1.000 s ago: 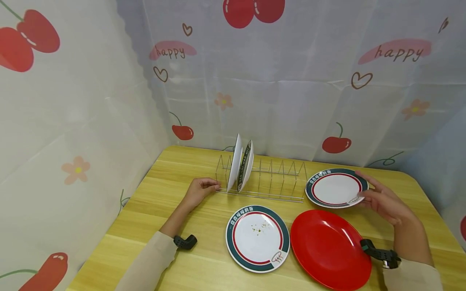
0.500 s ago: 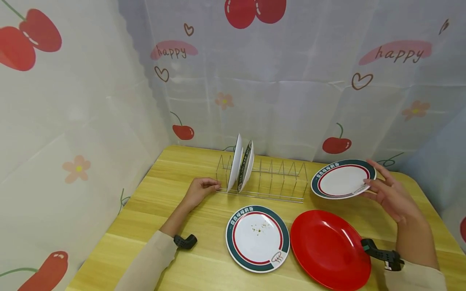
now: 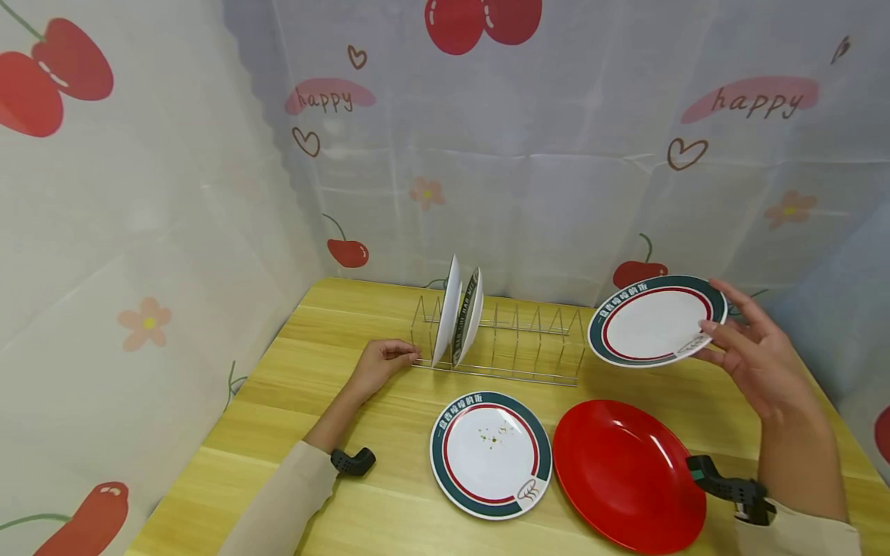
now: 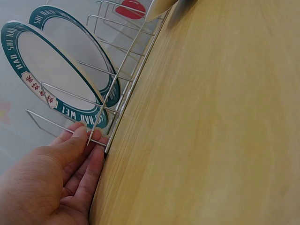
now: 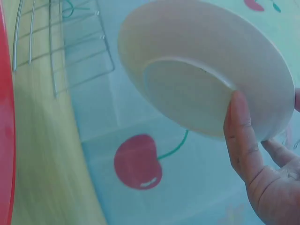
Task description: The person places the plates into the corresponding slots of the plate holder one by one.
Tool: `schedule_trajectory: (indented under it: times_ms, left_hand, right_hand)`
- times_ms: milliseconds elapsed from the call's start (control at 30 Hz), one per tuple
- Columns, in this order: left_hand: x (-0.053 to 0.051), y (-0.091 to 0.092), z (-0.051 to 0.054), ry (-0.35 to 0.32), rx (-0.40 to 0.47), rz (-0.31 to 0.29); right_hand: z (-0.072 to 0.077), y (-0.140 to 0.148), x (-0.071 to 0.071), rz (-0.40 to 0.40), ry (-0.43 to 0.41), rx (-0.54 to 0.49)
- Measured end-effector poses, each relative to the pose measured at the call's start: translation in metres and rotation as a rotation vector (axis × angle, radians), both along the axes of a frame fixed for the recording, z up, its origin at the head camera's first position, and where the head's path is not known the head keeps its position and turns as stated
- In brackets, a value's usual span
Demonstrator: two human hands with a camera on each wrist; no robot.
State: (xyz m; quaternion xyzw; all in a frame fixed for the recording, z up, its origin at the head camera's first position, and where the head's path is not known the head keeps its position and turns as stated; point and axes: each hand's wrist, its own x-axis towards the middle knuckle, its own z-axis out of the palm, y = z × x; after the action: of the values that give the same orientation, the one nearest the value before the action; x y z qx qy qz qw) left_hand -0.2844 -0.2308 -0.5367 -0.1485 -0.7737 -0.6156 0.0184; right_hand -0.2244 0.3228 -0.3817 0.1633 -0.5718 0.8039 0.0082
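Hovering above wood-grained table (image 3: 389, 502), before cherry-print sheeting (image 3: 521, 201): tilted plate (image 3: 653, 323)

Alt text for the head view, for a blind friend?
A person's right grip holds a tilted plate aloft; the left grip pinches a rack with two plates on edge. A red plate and a specked plate lie on the table.

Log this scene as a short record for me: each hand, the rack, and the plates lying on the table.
Left hand: pinches the left end of the wire rack
Right hand: holds a raised plate by its edge, tilted, right of the rack
Rack contents: left plate and right plate, both on edge near the left end
On the table: speckled plate, green-rimmed; red plate to its right
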Motion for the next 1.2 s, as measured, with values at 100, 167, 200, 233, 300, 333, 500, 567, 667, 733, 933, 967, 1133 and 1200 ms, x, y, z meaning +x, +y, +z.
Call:
schedule_trajectory:
  times_ms: [100, 167, 200, 233, 300, 333, 500, 567, 667, 733, 933, 967, 1133, 1200]
  left_hand:
    - [0.001, 0.0, -0.001, 0.001, 0.003, 0.004]
    - [0.003, 0.0, -0.002, -0.001, 0.005, 0.004]
    - [0.003, 0.0, -0.002, -0.003, 0.007, 0.004]
    - [0.004, 0.0, -0.002, -0.004, 0.008, 0.005]
    - [0.005, 0.0, -0.003, -0.005, 0.008, 0.006]
    - [0.005, 0.0, -0.003, -0.008, 0.012, 0.004]
    - [0.007, -0.001, -0.003, -0.014, 0.004, 0.013]
    - [0.007, -0.002, -0.003, -0.013, -0.005, 0.024]
    - [0.008, -0.003, -0.004, -0.007, -0.011, 0.032]
    - [0.008, -0.003, -0.005, -0.006, -0.009, 0.028]
    - [0.007, -0.003, -0.005, -0.012, 0.015, 0.006]
    - [0.007, -0.003, -0.005, -0.011, 0.021, 0.003]
    - [0.003, -0.002, -0.003, 0.003, 0.032, -0.006]
    - [0.002, -0.002, -0.003, 0.003, 0.029, -0.012]
  right_hand:
    - [0.006, -0.01, 0.004, -0.015, 0.012, -0.012]
    - [0.009, -0.017, 0.006, -0.026, 0.023, -0.018]
    - [0.01, -0.021, 0.008, -0.034, 0.028, -0.021]
    - [0.011, -0.025, 0.009, -0.034, 0.034, -0.03]
    - [0.012, -0.032, 0.011, -0.046, 0.044, -0.037]
    - [0.013, -0.036, 0.012, -0.057, 0.049, -0.033]
    - [0.015, -0.056, 0.015, -0.089, 0.069, -0.006]
    - [0.016, -0.064, 0.015, -0.089, 0.078, 0.011]
    - [0.016, -0.076, 0.015, -0.082, 0.089, 0.025]
    - [0.016, -0.082, 0.016, -0.077, 0.096, 0.036]
    - [0.017, -0.099, 0.019, -0.059, 0.1, 0.065]
    - [0.018, -0.102, 0.02, -0.055, 0.104, 0.077]
    - [0.02, -0.115, 0.02, -0.043, 0.124, 0.15]
    - [0.021, -0.121, 0.018, -0.039, 0.126, 0.181]
